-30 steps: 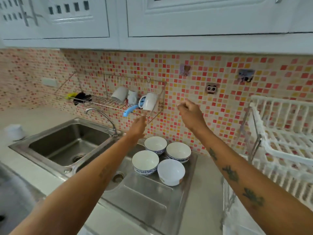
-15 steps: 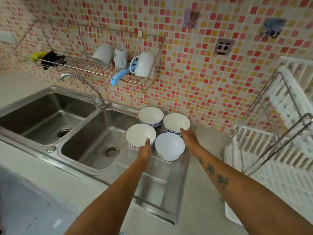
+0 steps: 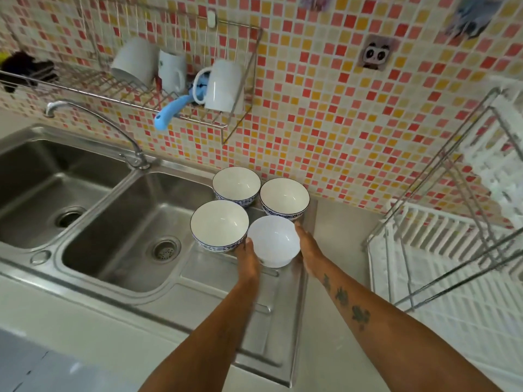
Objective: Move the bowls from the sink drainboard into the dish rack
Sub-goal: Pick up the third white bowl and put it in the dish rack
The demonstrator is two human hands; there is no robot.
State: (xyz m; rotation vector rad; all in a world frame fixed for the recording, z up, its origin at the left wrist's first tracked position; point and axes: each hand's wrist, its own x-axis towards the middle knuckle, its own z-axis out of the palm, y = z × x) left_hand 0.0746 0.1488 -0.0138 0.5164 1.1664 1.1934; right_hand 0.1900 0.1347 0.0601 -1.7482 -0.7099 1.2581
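- Left hand (image 3: 248, 261) and right hand (image 3: 309, 252) press flat against opposite sides of a plain white round bowl (image 3: 274, 241); finger spread cannot be told.
- Three blue-patterned white bowls (image 3: 219, 225) sit touching behind it on the steel drainboard (image 3: 226, 281).

Two bare forearms, no sleeves, no watch or rings visible. Right forearm (image 3: 368, 315) has three small dark tattoos in a row along its top, blotchy shapes, detail unclear. Left forearm (image 3: 215, 329) unmarked. Left hand (image 3: 247, 260) and right hand (image 3: 308, 251) ungloved.
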